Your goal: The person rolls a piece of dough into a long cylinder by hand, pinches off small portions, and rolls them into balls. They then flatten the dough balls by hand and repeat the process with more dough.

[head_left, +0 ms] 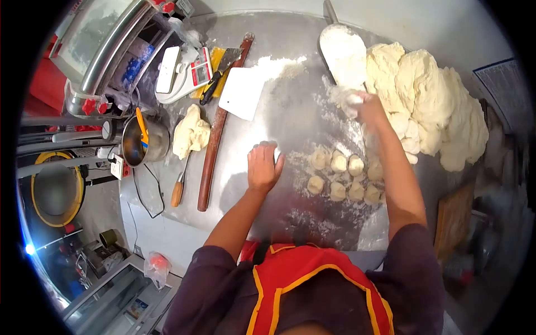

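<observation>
My left hand rests on the metal table with its fingers stretched out and nothing in them. My right hand, slightly blurred, is closed around some white flour at the mouth of a metal scoop. That scoop is heaped with flour and lies with its handle toward the wall. Several small round dough pieces sit in two rough rows on the floured surface between my hands. A large pale dough mass lies just right of my right hand.
Left of my left hand are a white scraper, a long wooden rolling pin, a dough lump, a wooden-handled tool, a metal pot and a digital scale. A black-handled scraper lies beside the scale.
</observation>
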`<state>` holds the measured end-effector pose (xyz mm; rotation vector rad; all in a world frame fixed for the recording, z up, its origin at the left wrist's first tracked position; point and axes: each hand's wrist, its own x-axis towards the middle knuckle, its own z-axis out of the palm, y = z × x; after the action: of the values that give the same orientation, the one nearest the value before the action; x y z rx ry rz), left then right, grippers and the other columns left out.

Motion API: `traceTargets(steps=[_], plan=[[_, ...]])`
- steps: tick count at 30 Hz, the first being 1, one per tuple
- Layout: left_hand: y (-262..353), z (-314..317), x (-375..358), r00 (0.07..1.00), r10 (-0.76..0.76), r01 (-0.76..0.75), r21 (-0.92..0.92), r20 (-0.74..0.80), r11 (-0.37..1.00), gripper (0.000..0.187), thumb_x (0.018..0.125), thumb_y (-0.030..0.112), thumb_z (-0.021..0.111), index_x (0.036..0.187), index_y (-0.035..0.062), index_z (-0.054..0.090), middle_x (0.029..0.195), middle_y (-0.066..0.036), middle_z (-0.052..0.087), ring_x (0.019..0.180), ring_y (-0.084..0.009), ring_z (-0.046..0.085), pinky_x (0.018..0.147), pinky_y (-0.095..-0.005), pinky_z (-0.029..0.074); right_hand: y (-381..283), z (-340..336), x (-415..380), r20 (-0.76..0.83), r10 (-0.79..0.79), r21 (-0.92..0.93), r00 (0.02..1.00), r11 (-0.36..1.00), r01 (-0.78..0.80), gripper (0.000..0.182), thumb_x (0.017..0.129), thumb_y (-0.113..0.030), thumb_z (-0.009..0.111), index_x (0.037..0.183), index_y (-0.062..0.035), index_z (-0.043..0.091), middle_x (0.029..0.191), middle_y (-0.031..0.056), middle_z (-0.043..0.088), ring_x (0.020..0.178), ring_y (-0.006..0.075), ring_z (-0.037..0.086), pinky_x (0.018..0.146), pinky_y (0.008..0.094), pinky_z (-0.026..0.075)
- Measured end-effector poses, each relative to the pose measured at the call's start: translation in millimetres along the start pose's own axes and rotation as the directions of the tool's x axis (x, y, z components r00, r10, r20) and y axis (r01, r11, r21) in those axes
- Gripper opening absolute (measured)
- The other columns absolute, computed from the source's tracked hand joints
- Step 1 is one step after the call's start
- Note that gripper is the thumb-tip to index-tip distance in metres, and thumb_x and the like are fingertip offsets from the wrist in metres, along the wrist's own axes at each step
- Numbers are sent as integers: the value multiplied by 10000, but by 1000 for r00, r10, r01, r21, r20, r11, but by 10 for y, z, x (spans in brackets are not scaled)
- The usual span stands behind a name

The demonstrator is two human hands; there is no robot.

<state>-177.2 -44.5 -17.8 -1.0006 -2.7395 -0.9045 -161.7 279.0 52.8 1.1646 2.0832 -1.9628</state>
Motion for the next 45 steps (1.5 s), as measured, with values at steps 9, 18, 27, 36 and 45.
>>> traceTargets(steps=[9,18,27,36,45], plan=[[-24,11,-57,997,-45,44,9,60,999,329,851,239,660,1115,70,559,1086,-120,556,1032,-316,490,909,-431,376,707,-418,-1353,66,-228,-486,971,843,232,278,779,43,609,1030,-37,698,1030,211,680,908,223,660,783,304,504],[-53,76,-75,999,-21,19,50,28,999,313,850,235,667,1096,69,569,1090,-121,572,1037,-321,508,914,-431,384,1217,-836,-1535,-135,-379,-556,916,794,247,346,743,67,569,1058,-33,675,991,154,694,874,221,654,793,316,503],[-41,76,-63,1000,12,-12,34,4,999,293,848,212,670,1083,78,558,1046,-109,575,1002,-316,510,881,-426,389,998,-201,-1775,111,-265,-271,958,919,285,418,764,138,423,1096,2,637,985,116,684,900,193,631,833,275,492],[-102,102,-73,999,47,-47,16,-26,999,292,836,203,674,1072,81,553,1031,-116,581,977,-329,518,854,-434,398,1390,-767,-2150,-62,-359,-406,931,862,305,190,798,110,462,916,-10,550,1019,153,658,916,239,627,795,328,497],[-108,72,-57,1000,-15,14,-125,-6,992,250,853,160,641,1063,39,580,998,-151,591,941,-345,534,842,-439,414,1201,559,-1762,-53,-497,-276,866,841,466,257,810,34,519,1047,-7,607,1008,168,656,969,293,627,873,339,487]])
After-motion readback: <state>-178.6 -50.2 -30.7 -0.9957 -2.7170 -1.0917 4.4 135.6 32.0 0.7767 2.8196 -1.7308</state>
